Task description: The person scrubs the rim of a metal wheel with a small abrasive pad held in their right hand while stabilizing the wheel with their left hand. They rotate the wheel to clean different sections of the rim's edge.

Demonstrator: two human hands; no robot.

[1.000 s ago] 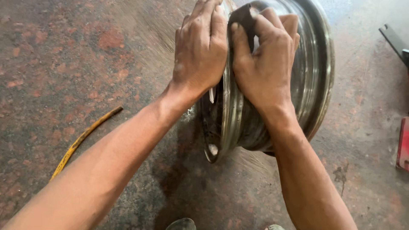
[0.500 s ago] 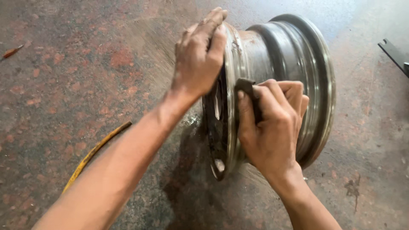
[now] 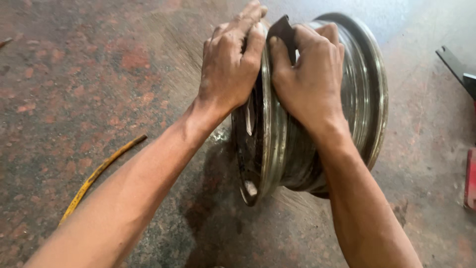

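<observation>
My left hand [image 3: 229, 69] clamps over the top edge of the steel wheel rim [image 3: 347, 114], standing on edge on the stained concrete floor [image 3: 74, 99]. My right hand [image 3: 310, 74] pinches a dark abrasive scrap [image 3: 283, 27] against the rim's bright barrel. Feels heavy, rigid, smooth enough to roll, I'd judge; the flange lip is the safest hold. Yellow hose [image 3: 99, 173] lies well left.
</observation>
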